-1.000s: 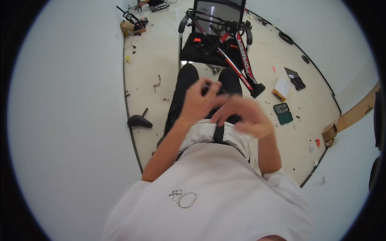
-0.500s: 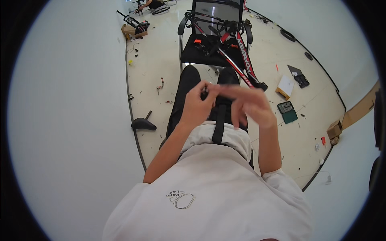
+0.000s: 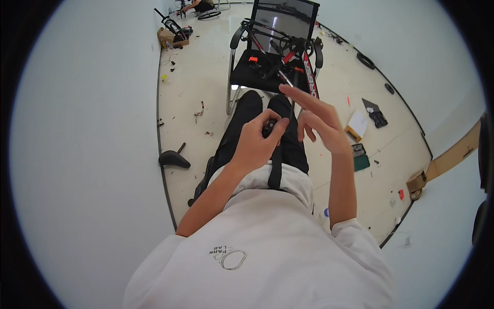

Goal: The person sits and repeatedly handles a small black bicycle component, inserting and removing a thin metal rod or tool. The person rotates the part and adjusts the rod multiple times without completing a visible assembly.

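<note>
My left hand (image 3: 256,140), in front of my lap, has its thumb and fingers curled round a small dark round part (image 3: 268,125). Most of that part is hidden by the fingers, so its exact kind does not show. Just right of it my right hand (image 3: 323,119) is raised with its fingers apart and the index finger stretched toward the upper left. Nothing shows in its grasp. A thin dark rod-like line (image 3: 293,98) stands between the hands; whether either hand touches it, I cannot tell.
A black office chair (image 3: 252,77) ahead bears a red, black and white bicycle frame (image 3: 309,72). A saddle (image 3: 175,158) lies on the floor at left. At right are a green tool case (image 3: 362,162), a white and yellow box (image 3: 357,125) and a tyre (image 3: 366,61). Another person (image 3: 203,6) crouches far off.
My right hand has drawn away from my left, its fingers spreading and the index finger lifting. My left hand keeps its hold on the dark part. The view has shifted slightly.
</note>
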Demonstrator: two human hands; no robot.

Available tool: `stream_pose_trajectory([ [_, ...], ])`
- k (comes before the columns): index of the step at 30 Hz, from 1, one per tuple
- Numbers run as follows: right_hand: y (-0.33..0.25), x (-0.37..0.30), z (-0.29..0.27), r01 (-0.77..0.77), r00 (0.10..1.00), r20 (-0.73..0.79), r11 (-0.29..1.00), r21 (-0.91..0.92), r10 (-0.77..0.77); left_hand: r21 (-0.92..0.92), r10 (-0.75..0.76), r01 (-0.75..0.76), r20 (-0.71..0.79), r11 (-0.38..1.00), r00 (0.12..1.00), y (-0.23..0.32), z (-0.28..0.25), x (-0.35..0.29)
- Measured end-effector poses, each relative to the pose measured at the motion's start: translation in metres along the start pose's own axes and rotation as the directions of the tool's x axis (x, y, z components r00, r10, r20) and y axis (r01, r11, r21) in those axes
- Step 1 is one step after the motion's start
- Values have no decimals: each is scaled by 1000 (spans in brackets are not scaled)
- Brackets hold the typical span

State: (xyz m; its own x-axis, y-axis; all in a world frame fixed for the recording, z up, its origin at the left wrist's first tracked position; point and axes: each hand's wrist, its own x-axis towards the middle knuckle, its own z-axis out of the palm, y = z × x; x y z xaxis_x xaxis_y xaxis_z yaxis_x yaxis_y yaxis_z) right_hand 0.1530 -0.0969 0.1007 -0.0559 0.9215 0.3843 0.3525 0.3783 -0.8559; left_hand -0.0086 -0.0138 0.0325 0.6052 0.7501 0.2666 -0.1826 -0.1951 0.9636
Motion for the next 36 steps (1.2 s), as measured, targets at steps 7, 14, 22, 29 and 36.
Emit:
stream_pose_trajectory([
  [7,17,-42,26,-305,835,516,942,140,193,-195,-35,30,-26,980,999,-10,-17,16],
  [14,9,-29,20,-233,906,386,966,112,173,-190,2,-4,-11,982,1000,-4,-11,9],
  [22,32,-44,43,-173,964,204,985,-3,170,-326,-206,188,-23,927,978,-25,-15,19],
  [29,46,-49,52,72,995,-54,974,-215,-85,-383,-362,376,113,844,925,-55,-2,18],
  [36,62,-39,57,373,859,-140,790,-487,-492,-383,-347,447,304,809,887,-60,2,9],
])
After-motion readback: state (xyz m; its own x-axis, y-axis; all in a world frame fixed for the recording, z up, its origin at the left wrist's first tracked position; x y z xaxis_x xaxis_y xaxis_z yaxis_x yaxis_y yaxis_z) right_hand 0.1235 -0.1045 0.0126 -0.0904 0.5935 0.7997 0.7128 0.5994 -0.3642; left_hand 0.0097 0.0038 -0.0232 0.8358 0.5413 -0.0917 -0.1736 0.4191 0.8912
